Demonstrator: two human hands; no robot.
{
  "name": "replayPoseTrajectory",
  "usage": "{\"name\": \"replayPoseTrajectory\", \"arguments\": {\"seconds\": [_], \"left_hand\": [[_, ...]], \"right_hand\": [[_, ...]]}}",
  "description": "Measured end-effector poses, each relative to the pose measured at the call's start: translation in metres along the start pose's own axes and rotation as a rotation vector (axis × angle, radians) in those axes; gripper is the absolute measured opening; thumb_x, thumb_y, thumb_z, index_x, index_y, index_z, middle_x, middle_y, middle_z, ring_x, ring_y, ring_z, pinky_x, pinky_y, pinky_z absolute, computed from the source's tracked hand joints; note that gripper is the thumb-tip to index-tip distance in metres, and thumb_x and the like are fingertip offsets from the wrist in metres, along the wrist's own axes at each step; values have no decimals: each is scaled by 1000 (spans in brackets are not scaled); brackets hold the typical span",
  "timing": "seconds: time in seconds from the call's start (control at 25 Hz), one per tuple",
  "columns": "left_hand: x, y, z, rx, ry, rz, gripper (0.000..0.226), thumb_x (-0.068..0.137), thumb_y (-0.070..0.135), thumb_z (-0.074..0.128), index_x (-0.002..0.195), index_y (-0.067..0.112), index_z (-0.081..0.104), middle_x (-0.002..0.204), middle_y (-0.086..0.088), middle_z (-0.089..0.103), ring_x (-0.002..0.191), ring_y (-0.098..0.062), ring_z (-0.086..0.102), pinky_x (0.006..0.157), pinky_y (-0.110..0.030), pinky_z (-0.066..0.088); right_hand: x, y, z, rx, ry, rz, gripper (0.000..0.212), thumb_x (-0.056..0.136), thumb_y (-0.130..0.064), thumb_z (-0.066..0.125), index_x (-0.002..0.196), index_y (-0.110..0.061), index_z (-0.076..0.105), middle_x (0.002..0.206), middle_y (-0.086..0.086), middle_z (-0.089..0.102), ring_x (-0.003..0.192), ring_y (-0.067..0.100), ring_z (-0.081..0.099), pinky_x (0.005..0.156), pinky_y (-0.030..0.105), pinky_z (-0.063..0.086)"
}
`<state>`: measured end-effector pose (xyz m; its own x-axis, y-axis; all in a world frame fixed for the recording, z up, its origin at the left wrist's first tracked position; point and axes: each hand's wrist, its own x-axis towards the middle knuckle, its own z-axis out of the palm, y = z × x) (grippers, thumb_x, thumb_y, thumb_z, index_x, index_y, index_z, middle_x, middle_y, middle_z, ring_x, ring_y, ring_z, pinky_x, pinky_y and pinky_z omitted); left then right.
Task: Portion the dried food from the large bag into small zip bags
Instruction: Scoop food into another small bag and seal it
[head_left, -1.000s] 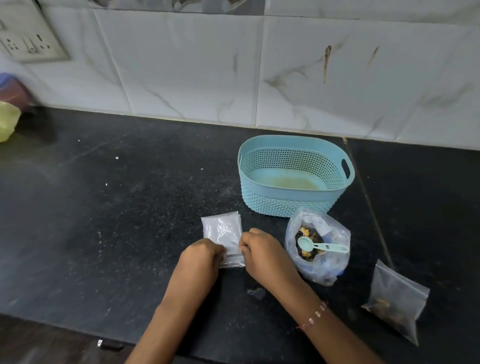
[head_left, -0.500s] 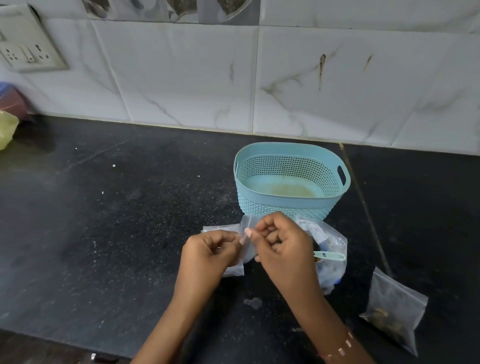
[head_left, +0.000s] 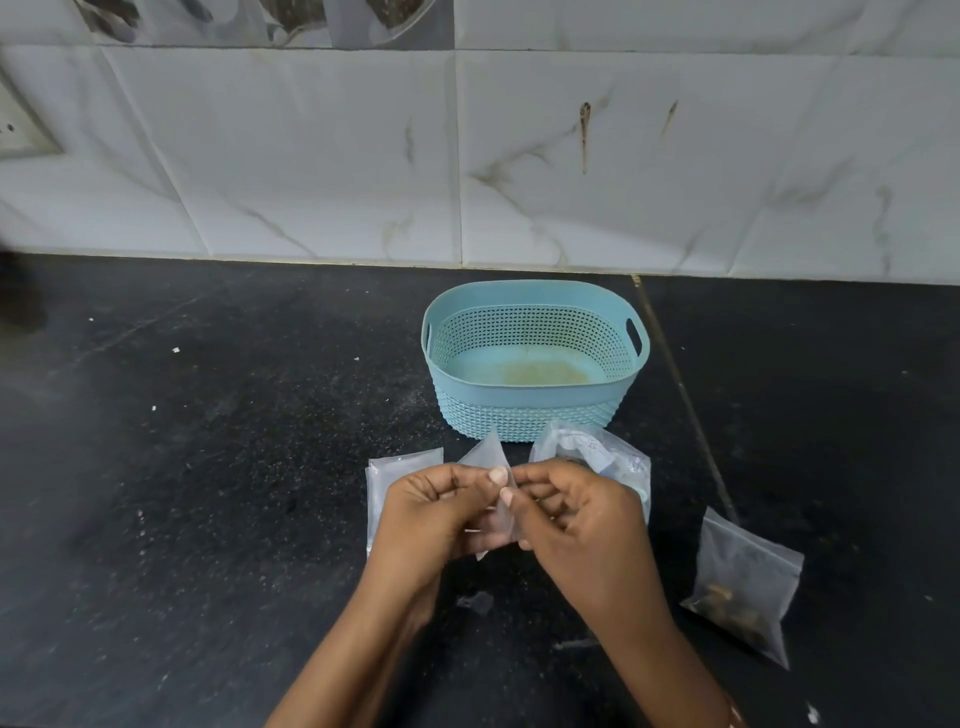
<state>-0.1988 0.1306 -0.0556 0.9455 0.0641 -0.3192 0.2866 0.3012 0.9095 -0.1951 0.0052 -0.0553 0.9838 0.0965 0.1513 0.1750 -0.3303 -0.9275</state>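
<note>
Your left hand (head_left: 431, 512) and right hand (head_left: 576, 525) both pinch one empty small zip bag (head_left: 491, 462), lifted above the desk (head_left: 208, 467). The large bag (head_left: 597, 452) sits behind your right hand, before the blue basket (head_left: 535, 410). A filled bag (head_left: 743, 582) lies to the right.

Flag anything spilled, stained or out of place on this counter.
The blue basket has a brownish stain across its floor. Pale crumbs dot the black counter, and a small scrap lies below the hands. Nothing looks freshly spilled.
</note>
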Motion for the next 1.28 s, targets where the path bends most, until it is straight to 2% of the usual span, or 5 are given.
{"name": "replayPoseTrajectory", "arguments": {"seconds": [0.28,0.48,0.72,1.04,1.28], "left_hand": [[2,1,7,60,-10,65,9,66,11,70,59,9,66,51,-4,61,47,-9,59,48,-23,54],[5,-1,14,-8,-63,-37,16,77,10,64,63,10,71,59,-7,67,51,-11,60,52,-24,56],[8,-5,17,-14,-81,-57,19,83,5,59,71,7,74,86,-26,67,77,-30,60,60,-26,59],[9,-8,21,130,37,116,22,84,0,60,66,6,70,59,-7,70,54,-12,64,56,-22,56],[14,-18,20,449,116,305,17,77,13,71,62,14,65,62,-12,68,59,-21,61,65,-42,55]], "right_hand": [[3,6,-27,15,104,67,20,75,0,66,62,-15,66,56,3,64,47,17,59,50,38,56],[-3,0,-17,-92,88,-54,15,68,-10,78,71,-21,69,64,-4,65,59,8,61,52,16,51],[3,12,-18,-285,190,-115,9,70,-11,77,69,-11,68,64,-1,65,53,4,56,54,16,48],[9,16,-24,-260,228,-47,14,72,-2,68,61,-10,64,55,-1,62,50,13,58,48,27,49],[14,15,-26,-48,175,115,16,73,0,65,62,-12,63,53,3,61,47,17,59,49,42,55]]}}
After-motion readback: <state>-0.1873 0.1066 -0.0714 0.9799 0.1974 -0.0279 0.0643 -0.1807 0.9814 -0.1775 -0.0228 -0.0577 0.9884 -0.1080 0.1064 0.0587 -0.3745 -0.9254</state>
